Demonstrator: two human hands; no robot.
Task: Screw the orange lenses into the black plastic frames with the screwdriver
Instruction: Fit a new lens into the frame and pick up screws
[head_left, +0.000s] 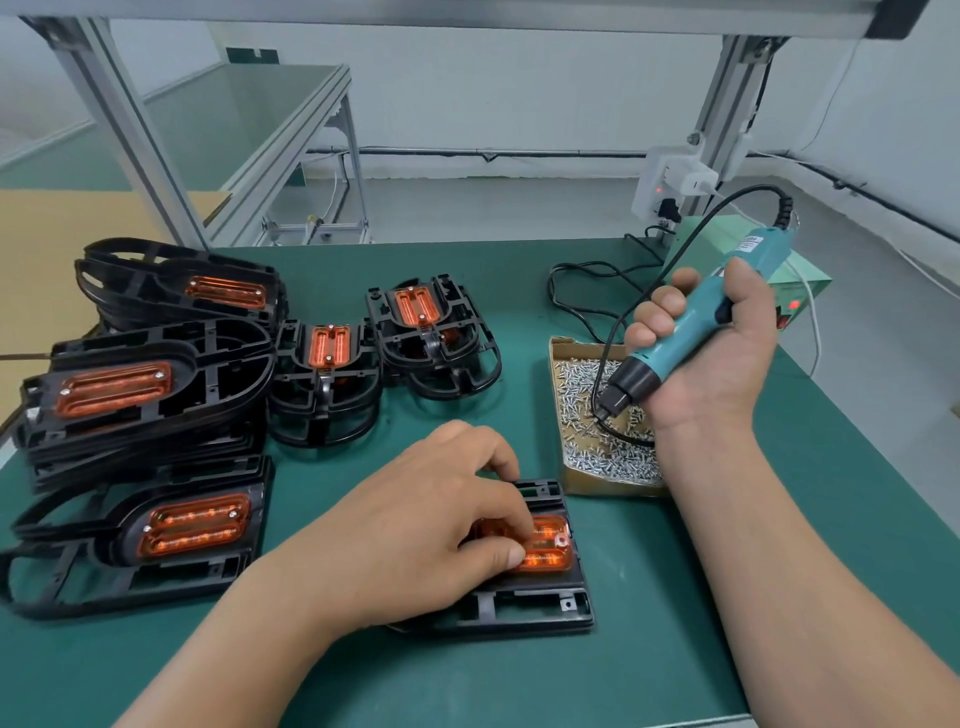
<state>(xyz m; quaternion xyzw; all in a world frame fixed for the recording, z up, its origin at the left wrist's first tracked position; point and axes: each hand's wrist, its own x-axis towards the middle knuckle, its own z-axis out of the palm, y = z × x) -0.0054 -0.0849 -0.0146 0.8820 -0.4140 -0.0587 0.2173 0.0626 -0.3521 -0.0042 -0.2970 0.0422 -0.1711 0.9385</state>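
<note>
The left hand (415, 530) pinches the translucent orange plastic lens (551, 552) in a narrow grip. The lens sits in the flat black plastic frame (540, 582) on the green surface (639, 597). The right hand (727, 353) holds the teal electric screwdriver (698, 317) in a full grip, tip down over the brown cardboard tray of silver screws (587, 447).

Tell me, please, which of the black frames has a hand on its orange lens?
The frame nearest the person, beside the box of screws: the left hand holds its orange lens. The others lie untouched farther left.
</note>
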